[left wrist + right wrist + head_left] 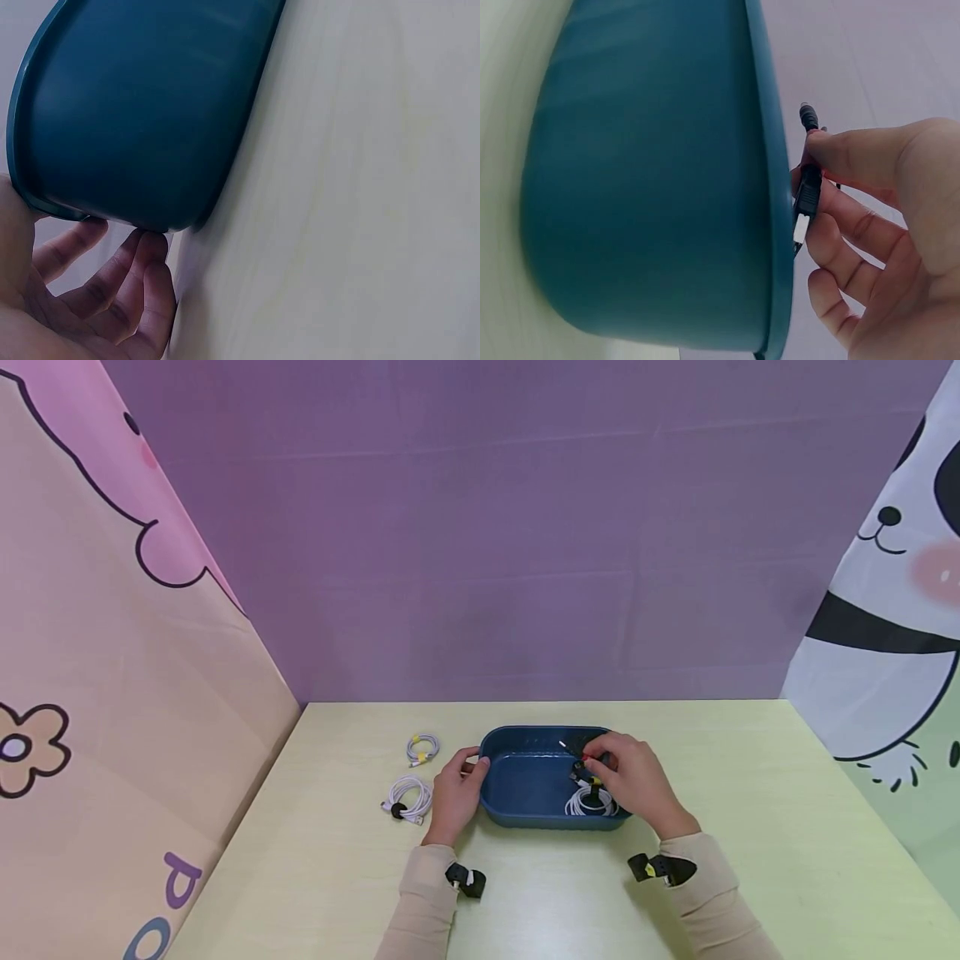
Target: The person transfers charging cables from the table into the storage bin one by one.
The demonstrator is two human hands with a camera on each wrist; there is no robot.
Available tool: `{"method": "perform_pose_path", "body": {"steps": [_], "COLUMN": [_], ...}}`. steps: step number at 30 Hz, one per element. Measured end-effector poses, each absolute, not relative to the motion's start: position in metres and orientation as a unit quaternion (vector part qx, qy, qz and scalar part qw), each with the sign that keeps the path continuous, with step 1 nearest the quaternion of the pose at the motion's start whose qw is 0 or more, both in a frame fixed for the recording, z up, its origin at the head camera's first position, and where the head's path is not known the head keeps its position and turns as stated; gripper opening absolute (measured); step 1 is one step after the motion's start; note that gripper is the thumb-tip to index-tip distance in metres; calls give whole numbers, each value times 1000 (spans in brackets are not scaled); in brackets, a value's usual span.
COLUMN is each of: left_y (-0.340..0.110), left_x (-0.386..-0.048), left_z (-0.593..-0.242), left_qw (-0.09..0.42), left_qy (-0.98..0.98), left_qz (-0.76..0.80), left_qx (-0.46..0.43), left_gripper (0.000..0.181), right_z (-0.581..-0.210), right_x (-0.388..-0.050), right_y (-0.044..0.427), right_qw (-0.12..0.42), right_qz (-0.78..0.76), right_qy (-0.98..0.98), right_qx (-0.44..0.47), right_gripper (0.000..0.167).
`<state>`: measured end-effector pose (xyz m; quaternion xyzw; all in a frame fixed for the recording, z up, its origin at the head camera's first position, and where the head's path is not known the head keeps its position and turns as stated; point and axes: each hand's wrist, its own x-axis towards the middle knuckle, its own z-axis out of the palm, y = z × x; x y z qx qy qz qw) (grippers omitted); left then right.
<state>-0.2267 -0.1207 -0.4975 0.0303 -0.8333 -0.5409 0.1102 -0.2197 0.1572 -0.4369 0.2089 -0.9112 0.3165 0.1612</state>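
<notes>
Bin (525, 777), head view: on the table (555, 893), a white coil (581, 805) inside at its right end.
Black cable (576, 745), head view: over that end, its red tie (586, 757) in the right hand (632, 775); not yet let go.
Outside, head view: yellow-tied coil (422, 758) and black-tied coil (409, 813), left of the bin.
Tally, head view: probably part-way, one coil in, two out; filling or emptying, I cannot tell.
Left hand (454, 791), left wrist view: thumb and curled fingers grip the bin's end.
Right hand, right wrist view: thumb and fingers pinch the black cable by the rim.
</notes>
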Motion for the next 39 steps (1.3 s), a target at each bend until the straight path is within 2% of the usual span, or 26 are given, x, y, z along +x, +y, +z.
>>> {"method": "perform_pose_path", "body": {"steps": [39], "left_y": [-121], "left_x": [-226], "left_z": [-497], "left_qw": [107], "left_qy": [-835], "left_qz": [-539], "left_qx": [32], "left_gripper": [31], "right_z": [-452], "right_x": [-214], "right_y": [126], "right_qw": [124], "right_qz": [299], "right_qy": [-914], "right_qx": [246], "right_gripper": [9]}}
